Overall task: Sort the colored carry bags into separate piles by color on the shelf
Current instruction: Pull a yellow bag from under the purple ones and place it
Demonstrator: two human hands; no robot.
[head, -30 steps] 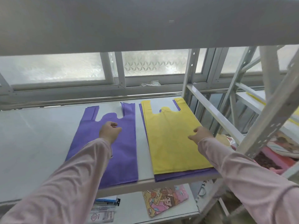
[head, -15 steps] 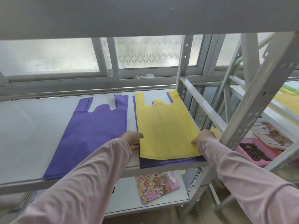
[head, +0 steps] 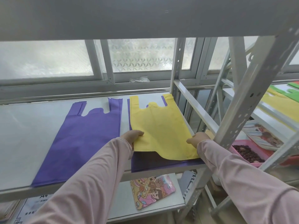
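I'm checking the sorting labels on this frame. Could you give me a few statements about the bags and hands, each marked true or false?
1. The yellow bag lies on top of a lower purple bag. True.
2. The left hand and right hand grip the yellow bag, one at each side. True.
3. The separate purple bag is crumpled in a heap. False: it lies spread flat, left of the pile.
4. The yellow bag's near edge lies flat. False: it is lifted off the bag beneath.

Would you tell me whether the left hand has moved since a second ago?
Yes. The left hand left the lone purple bag and went right, to the yellow bag, gripping its near corner.
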